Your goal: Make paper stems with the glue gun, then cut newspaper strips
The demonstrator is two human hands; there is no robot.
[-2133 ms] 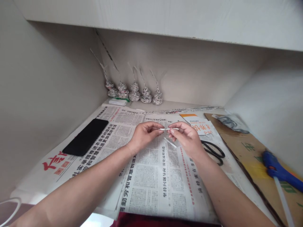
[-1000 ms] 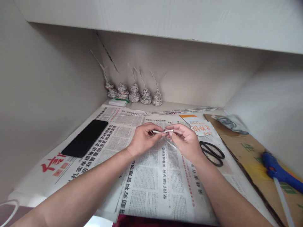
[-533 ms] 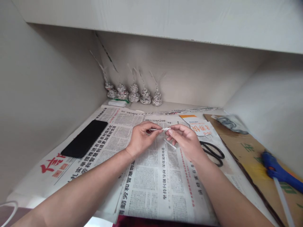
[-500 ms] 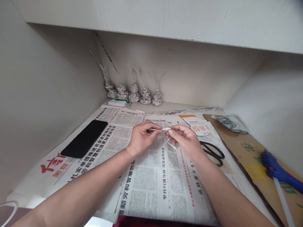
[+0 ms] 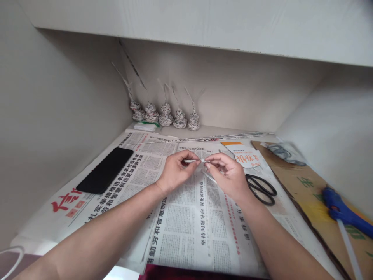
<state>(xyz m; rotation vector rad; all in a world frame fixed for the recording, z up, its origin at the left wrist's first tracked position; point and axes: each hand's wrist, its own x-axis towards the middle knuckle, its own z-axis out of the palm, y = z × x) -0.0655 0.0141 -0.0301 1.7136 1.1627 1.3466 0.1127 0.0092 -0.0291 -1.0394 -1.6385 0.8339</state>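
We have the thin white strip (image 5: 191,160) over the newspaper (image 5: 189,221), its long axis running from 9 to 3 o'clock. Our left hand (image 5: 174,173) pinches it between thumb and forefinger, with more of its length showing on that side; our right hand (image 5: 230,175) takes it at 3 o'clock, thumb and forefinger drawn together at its end. The pale piece (image 5: 210,177) at 5 o'clock may be part of it; we cannot quite tell. Black-handled scissors (image 5: 255,189) lie at 4 o'clock, nearer our right hand
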